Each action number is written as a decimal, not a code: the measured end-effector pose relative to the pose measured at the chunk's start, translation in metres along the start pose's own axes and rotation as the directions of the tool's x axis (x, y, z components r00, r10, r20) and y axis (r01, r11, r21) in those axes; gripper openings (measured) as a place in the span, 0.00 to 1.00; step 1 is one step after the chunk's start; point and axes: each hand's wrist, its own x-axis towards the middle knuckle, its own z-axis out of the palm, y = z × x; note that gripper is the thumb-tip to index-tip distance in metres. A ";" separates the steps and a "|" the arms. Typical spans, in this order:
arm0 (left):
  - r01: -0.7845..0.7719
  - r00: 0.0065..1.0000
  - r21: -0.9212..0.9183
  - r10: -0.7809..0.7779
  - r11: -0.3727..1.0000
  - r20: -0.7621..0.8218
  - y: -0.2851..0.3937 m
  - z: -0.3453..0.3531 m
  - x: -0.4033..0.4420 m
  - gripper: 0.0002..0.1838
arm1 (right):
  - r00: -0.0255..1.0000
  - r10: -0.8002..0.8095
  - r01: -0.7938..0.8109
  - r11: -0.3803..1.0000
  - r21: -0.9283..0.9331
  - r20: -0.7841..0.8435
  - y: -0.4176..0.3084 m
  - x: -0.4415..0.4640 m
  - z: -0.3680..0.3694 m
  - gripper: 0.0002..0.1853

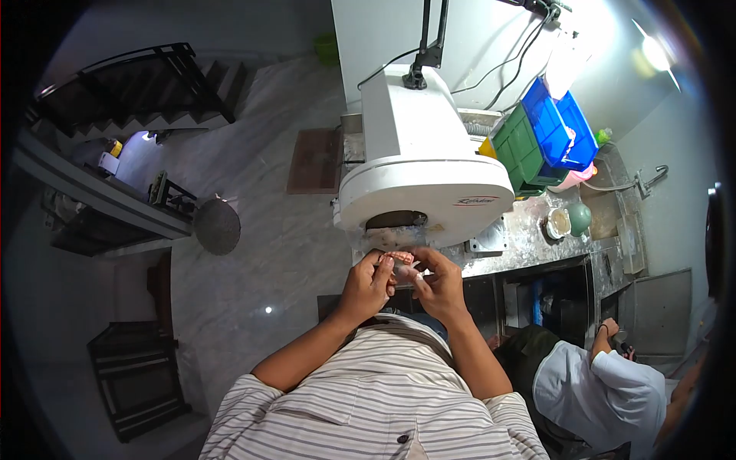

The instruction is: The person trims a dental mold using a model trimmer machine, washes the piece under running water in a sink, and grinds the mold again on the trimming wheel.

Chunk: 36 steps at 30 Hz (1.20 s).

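Both my hands meet in front of my chest, just below the opening of a white machine. Between them is a small pinkish-orange piece (400, 257) with a ridged surface. My left hand (369, 285) has its fingers closed on the left part of this piece. On the other side, my right hand (438, 285) pinches at its right end, with whitish residue on the fingertips. The white machine (429, 188) has a dark oval opening directly above my hands. Finer details of the piece are too small to tell.
Blue bin (586, 134) and green bin (521, 146) stand right of the machine. A round white container (558, 223) and green ball-like object (579, 218) sit on the dusty counter (491, 264). A co-worker in a white shirt (602, 391) is at lower right. Stairs are at left.
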 end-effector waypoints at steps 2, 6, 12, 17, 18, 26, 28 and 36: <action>0.039 0.999 -0.008 -0.038 0.999 0.014 -0.002 -0.005 0.000 0.16 | 1.000 -0.026 0.026 0.999 -0.031 0.005 -0.007 -0.001 -0.002 0.10; 0.095 0.995 -0.137 -0.093 0.986 0.024 0.005 -0.007 0.000 0.14 | 0.998 -0.053 0.052 0.998 -0.024 -0.043 -0.006 0.002 0.002 0.12; 0.034 0.996 -0.233 -0.013 0.972 0.089 0.016 -0.020 -0.003 0.15 | 0.995 0.050 -0.036 0.987 0.156 -0.088 -0.005 0.000 0.009 0.13; 0.110 0.991 -0.409 -0.067 0.906 0.119 0.025 -0.021 -0.005 0.14 | 0.991 0.120 -0.099 0.955 0.278 -0.060 -0.011 -0.001 0.011 0.13; 0.110 0.991 -0.409 -0.067 0.906 0.118 0.023 -0.024 -0.006 0.14 | 0.992 0.113 -0.091 0.954 0.287 -0.060 -0.011 -0.002 0.011 0.13; 0.190 0.961 -0.551 -0.041 0.812 0.272 0.006 -0.033 -0.010 0.14 | 0.995 0.095 -0.078 0.948 0.308 -0.040 -0.019 -0.007 0.013 0.13; 0.189 0.962 -0.548 -0.042 0.815 0.271 0.005 -0.035 -0.011 0.15 | 0.996 0.075 -0.055 0.940 0.338 -0.049 -0.021 -0.009 0.014 0.13; 0.200 0.968 -0.509 -0.090 0.837 0.233 0.001 -0.041 -0.015 0.16 | 0.998 0.028 -0.007 0.943 0.332 -0.059 -0.027 -0.012 0.018 0.13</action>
